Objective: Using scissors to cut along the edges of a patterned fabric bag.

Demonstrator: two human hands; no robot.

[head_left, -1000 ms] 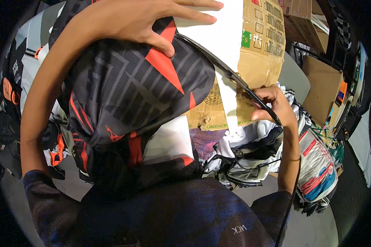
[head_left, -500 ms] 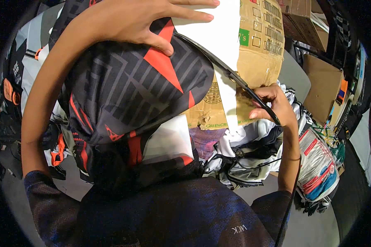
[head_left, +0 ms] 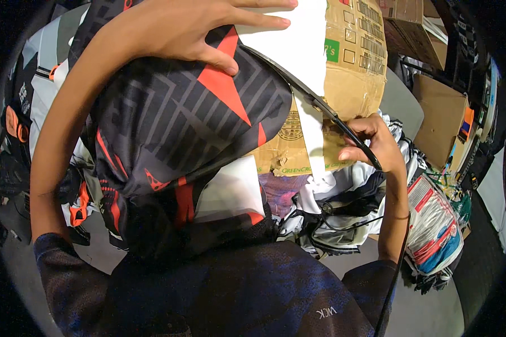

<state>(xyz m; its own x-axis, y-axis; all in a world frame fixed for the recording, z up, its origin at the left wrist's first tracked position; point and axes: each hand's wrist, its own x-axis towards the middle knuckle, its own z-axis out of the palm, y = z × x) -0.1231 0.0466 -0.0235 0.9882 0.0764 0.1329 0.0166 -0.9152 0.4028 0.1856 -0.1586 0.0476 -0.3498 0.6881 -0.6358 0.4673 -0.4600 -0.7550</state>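
My left hand point(head_left: 194, 31) lies spread on a black fabric piece point(head_left: 180, 118) with grey stripes and red pointed shapes. Its fingers reach over onto white material point(head_left: 287, 45) beside the dark cloth. In my right hand point(head_left: 376, 143) is a pair of scissors point(head_left: 351, 136), its dark handle loops partly hidden by the hand. The long blades point up and left, lying close together along the boundary between the black fabric and the white. A narrow white strip point(head_left: 314, 137) hangs below the blades. Under all this is a worn brown cardboard box point(head_left: 357, 73).
White and black garments point(head_left: 348, 224) are heaped below the box. A plastic-wrapped bundle point(head_left: 436, 224) stands at the right, near another cardboard box point(head_left: 441, 118). More clothing point(head_left: 45, 106) is piled at the left. A black cord point(head_left: 398, 275) runs down beside my right arm.
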